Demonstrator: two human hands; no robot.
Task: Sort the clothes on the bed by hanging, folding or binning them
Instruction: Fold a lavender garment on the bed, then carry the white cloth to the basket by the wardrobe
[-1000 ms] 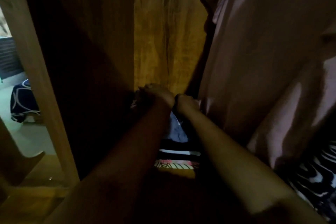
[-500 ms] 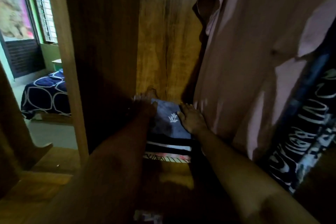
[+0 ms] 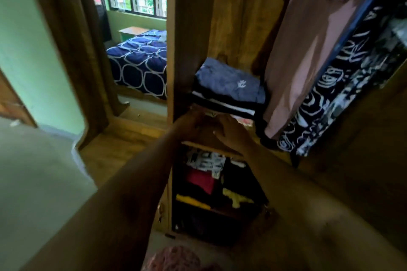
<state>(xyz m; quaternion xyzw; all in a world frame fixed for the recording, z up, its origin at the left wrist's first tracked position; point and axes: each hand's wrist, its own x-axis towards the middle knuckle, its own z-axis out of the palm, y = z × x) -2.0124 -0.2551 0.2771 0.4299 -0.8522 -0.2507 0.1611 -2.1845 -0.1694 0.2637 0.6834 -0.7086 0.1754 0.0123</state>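
In the wardrobe (image 3: 237, 17) I see the folded blue garment (image 3: 229, 81) stacked at twelve o'clock from the right hand (image 3: 233, 132), flat and empty; left hand (image 3: 190, 121) too blurred to judge; bed (image 3: 136, 66) at ten o'clock.

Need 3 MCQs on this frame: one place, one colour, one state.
1. Where is the blue garment?
A) atop the stack on the wardrobe shelf
B) in a bin
C) on a chair

2. What colour is the hanging garment beside the stack?
A) green
B) pink
C) orange

3. What state is the blue garment in?
A) hanging
B) crumpled
C) folded, free of both hands

Answers: 1A, it tops the striped layers. 2B, pink cloth hangs just right of it. 3C, the left hand and right hand are below it, at the shelf front.
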